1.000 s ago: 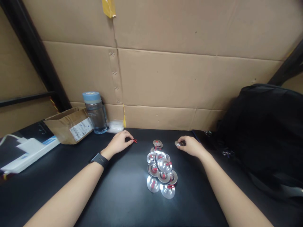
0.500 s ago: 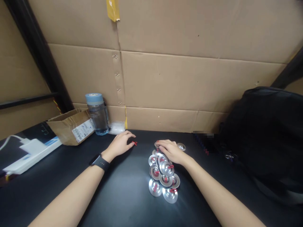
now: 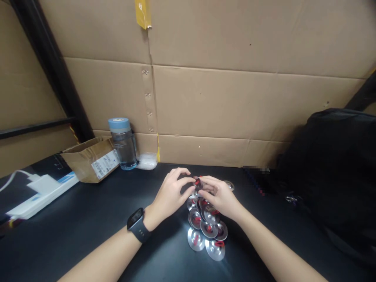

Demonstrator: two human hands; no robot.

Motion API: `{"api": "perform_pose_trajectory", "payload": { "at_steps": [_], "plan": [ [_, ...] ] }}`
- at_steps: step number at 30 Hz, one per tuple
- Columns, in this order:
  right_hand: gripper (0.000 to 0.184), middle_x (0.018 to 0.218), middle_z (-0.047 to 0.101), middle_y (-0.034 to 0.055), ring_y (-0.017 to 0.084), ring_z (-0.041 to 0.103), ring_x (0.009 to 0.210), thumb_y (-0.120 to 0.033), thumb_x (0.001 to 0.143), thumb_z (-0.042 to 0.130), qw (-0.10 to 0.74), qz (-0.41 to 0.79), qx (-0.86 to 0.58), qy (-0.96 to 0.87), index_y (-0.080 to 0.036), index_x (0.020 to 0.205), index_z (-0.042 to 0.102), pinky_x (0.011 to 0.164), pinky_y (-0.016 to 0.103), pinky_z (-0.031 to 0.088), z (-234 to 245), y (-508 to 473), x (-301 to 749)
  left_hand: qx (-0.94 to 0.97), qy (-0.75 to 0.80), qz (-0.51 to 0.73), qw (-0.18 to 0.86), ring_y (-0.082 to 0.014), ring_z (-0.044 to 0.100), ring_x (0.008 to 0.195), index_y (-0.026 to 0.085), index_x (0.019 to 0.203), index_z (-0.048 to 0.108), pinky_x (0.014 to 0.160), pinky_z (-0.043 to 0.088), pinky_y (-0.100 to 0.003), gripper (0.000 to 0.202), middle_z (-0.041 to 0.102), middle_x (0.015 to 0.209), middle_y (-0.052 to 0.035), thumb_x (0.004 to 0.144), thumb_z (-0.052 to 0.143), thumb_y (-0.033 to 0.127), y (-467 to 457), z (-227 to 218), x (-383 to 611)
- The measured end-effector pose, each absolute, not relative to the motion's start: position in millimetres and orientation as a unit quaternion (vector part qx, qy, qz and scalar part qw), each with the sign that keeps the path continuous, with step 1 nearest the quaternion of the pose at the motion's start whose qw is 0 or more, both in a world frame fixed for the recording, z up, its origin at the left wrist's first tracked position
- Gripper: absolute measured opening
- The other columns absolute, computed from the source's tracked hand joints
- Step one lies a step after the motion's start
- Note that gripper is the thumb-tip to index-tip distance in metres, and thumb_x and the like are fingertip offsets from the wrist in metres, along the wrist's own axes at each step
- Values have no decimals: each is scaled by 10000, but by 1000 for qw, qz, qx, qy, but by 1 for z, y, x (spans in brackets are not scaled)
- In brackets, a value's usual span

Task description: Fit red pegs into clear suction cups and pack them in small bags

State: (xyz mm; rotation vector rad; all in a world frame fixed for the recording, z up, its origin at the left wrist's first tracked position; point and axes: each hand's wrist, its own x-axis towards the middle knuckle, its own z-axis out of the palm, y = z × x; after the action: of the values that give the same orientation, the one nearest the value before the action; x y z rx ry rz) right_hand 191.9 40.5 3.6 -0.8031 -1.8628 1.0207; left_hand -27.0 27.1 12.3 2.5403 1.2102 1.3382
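Note:
A pile of several small silver metal discs [image 3: 207, 231] with red loops lies on the black table [image 3: 88, 219]. Just above the pile's far end my left hand [image 3: 173, 192] and my right hand [image 3: 219, 196] meet, and both pinch one silver disc [image 3: 198, 183] with a red loop between their fingertips. A black smartwatch [image 3: 136, 224] is on my left wrist. One more loose disc [image 3: 229, 184] lies on the table just beyond my right hand.
A clear bottle with a blue lid [image 3: 123, 143], a brown paper package [image 3: 91, 158] and a small white packet [image 3: 147, 161] stand at the cardboard wall [image 3: 220, 98]. A white power strip [image 3: 38, 192] lies at left. A black bag [image 3: 331, 164] fills the right side.
My left hand left the red loop spot on the table and came right. My right hand moved from the loose disc to the pile; both now pinch one disc together.

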Motion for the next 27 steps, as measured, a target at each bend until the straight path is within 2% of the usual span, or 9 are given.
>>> {"api": "perform_pose_trajectory", "payload": {
  "at_steps": [4,7,10,13,15,18,20,23,27],
  "plan": [
    [400,1209,676,71,230,728,994,-278,844,760,422,410,-317,-744,-275,1241,708,917,387,616,8,31,187,806,392,444,15,-261,571,1110,256,939,735,959,487,-449,65,628,1148,-77,906,691,290,23,12,-24],
    [402,1179,686,69,217,728,935,-290,796,813,419,416,-314,-743,-254,1187,725,883,376,620,11,29,189,807,391,441,27,-255,567,1100,260,907,733,957,471,-446,44,630,1135,-67,908,693,278,22,14,-24],
    [553,1166,701,63,190,725,841,-294,733,867,420,438,-310,-732,-264,1252,677,816,363,630,14,27,191,815,378,436,50,-254,559,1106,257,924,728,963,462,-445,50,622,1151,-70,915,678,261,19,18,-24],
    [684,1222,700,65,209,729,903,-303,725,871,409,451,-301,-734,-292,1355,605,864,397,621,18,23,190,826,359,430,70,-257,546,1125,250,915,720,978,462,-444,48,607,1163,-74,909,674,241,16,19,-22],
    [645,1201,714,64,232,723,974,-315,739,862,402,444,-294,-745,-281,1334,618,910,415,603,19,21,189,830,354,423,80,-257,538,1131,249,904,716,987,463,-441,48,599,1164,-74,905,672,231,14,19,-22],
    [555,1141,731,59,233,716,965,-323,754,850,412,388,-316,-761,-272,1266,641,840,385,597,19,23,190,838,355,409,70,-259,532,1145,253,912,713,999,457,-445,54,592,1179,-76,915,661,237,19,21,-26],
    [525,1184,716,65,228,708,957,-325,773,831,425,317,-356,-769,-283,1255,628,792,368,583,20,30,197,838,362,404,58,-259,536,1150,252,923,712,1007,454,-442,60,590,1184,-78,925,653,262,30,22,-37],
    [518,1194,713,74,245,693,1019,-335,784,807,427,197,-431,-770,-283,1258,605,829,387,564,19,49,222,827,389,404,50,-252,560,1125,239,902,716,1012,457,-420,97,595,1147,-73,923,655,312,55,21,-72],
    [409,1043,744,79,242,708,932,-289,753,794,370,125,-507,-768,-217,1137,672,783,357,567,17,78,270,830,439,339,60,-230,594,1025,216,892,713,982,467,-393,194,611,1034,-59,934,621,382,87,6,-125]
  ]
}}
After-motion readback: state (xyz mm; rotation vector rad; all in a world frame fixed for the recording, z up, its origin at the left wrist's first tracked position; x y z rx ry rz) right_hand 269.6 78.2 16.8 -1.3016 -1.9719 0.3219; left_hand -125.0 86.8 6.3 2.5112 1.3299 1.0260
